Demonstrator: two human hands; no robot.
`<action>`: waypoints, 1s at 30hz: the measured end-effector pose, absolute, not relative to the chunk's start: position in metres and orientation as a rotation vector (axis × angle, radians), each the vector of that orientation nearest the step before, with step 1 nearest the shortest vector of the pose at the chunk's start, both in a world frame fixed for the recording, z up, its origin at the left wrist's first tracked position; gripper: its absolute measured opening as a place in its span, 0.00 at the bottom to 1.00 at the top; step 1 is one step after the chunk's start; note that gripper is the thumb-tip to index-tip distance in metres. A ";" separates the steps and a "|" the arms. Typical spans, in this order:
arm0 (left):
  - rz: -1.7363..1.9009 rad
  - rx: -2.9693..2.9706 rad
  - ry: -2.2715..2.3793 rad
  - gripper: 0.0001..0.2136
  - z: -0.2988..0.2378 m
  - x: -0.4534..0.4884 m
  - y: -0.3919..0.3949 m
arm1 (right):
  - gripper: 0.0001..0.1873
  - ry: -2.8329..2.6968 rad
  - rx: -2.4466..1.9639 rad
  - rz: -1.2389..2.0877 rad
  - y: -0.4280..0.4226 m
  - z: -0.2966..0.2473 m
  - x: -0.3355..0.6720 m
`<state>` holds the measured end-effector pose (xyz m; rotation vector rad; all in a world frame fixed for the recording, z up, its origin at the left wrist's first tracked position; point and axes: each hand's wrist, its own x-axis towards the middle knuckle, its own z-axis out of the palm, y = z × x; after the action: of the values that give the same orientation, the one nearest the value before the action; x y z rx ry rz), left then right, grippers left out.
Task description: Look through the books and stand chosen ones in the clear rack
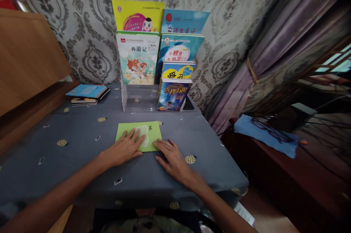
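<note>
A thin green book (153,130) lies flat on the patterned grey tablecloth in front of me. My left hand (123,149) rests on its left part with the fingers spread, covering some of the printed text. At the book's lower right corner, the fingertips of my right hand (174,158) touch the cover, fingers stretched out. Beyond the book stands a clear tiered book stand (139,103). It holds several upright books, among them a white-covered book (138,59) on the left and a dark blue book (174,96) at the lower right.
A small stack of books (86,92) lies at the back left, near a wooden panel (30,53). On the right, a dark red cabinet (285,174) bears a blue cloth (263,134) with eyeglasses (271,130). A purple curtain (255,57) hangs behind it.
</note>
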<state>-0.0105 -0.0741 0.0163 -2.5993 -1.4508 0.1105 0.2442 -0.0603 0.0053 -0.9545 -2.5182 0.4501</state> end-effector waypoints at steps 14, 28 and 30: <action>0.125 -2.520 -1.142 0.16 0.020 -0.002 -0.080 | 0.26 -2.349 -0.917 0.645 -0.040 0.009 0.242; -0.465 -2.787 -1.796 0.13 0.065 -0.014 -0.106 | 0.23 -1.994 -0.838 1.083 -0.001 0.000 0.244; -0.723 -2.796 -1.872 0.14 0.078 -0.014 -0.107 | 0.23 -1.899 -0.795 1.167 0.003 0.000 0.240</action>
<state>-0.0139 -0.1071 0.0780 -2.7962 -1.8720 -0.7234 0.2398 0.0026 -0.0001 -0.7952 -1.8987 1.1672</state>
